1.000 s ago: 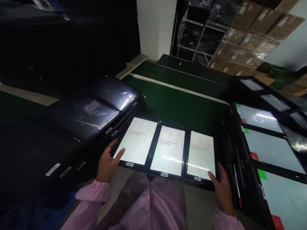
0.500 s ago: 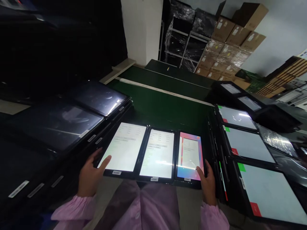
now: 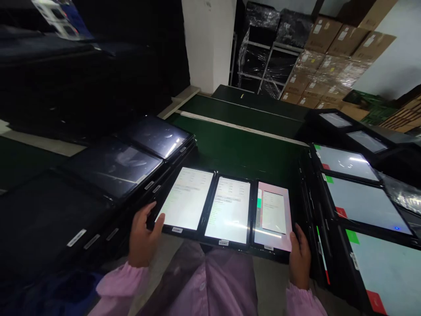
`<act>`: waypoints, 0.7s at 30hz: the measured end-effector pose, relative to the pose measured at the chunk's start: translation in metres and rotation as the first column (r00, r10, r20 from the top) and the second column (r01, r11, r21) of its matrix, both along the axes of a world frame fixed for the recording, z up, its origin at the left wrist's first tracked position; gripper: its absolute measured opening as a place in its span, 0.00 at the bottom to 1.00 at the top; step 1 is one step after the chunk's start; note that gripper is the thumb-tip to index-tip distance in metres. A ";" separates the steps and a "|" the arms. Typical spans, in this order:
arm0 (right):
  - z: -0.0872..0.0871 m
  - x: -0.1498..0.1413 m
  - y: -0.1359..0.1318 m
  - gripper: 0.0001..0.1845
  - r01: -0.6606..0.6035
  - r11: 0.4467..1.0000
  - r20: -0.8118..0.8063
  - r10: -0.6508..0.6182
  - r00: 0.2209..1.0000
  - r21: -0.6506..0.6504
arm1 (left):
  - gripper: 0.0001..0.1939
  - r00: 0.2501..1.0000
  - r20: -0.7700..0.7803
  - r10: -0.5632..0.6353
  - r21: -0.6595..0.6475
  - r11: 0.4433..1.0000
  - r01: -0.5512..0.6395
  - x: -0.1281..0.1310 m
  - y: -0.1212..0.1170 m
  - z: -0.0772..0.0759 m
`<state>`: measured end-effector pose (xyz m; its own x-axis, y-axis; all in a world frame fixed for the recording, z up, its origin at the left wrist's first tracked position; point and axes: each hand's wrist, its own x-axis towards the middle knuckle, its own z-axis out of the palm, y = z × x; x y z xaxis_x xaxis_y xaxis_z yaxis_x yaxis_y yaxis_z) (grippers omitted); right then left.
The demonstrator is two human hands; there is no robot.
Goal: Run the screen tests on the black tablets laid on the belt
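I hold a black tray (image 3: 217, 248) with three lit tablets side by side over my lap. My left hand (image 3: 142, 237) grips the tray's left end, its thumb lying on the corner of the left tablet (image 3: 186, 198). My right hand (image 3: 299, 256) grips the right end, thumb at the lower edge of the right tablet (image 3: 272, 215). The left tablet and the middle tablet (image 3: 228, 210) show white pages of text. On the right tablet, a smaller window floats on a pale pink background.
Stacks of dark-screened tablets in trays (image 3: 112, 164) lie to my left. To my right, trays of lit tablets (image 3: 365, 204) carry green and red corner tags. A green conveyor belt (image 3: 243, 140) runs ahead, and wrapped cardboard boxes (image 3: 322, 70) stand behind it.
The right tablet's screen went from a white page to a colourful screen, then to a small window on pale pink. My right thumb has slid to its lower edge. The view has shifted.
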<state>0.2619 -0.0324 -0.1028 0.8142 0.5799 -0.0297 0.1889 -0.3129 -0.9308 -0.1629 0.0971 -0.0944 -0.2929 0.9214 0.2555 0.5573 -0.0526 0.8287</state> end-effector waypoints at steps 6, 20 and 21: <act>-0.002 -0.002 -0.001 0.41 0.027 0.999 -0.013 -0.026 1.000 0.038 | 0.25 0.598 -0.469 -0.650 0.022 0.668 0.743 0.056 -0.066 0.017; 0.038 -0.016 0.005 0.41 -0.258 0.959 0.337 0.282 0.898 -0.116 | 0.29 0.452 -0.641 -0.620 -0.105 0.655 0.749 0.093 -0.050 0.016; 0.040 -0.021 0.008 0.38 -0.338 0.932 0.383 0.361 0.850 -0.129 | 0.29 0.450 -0.643 -0.620 -0.105 0.653 0.750 0.094 -0.050 0.016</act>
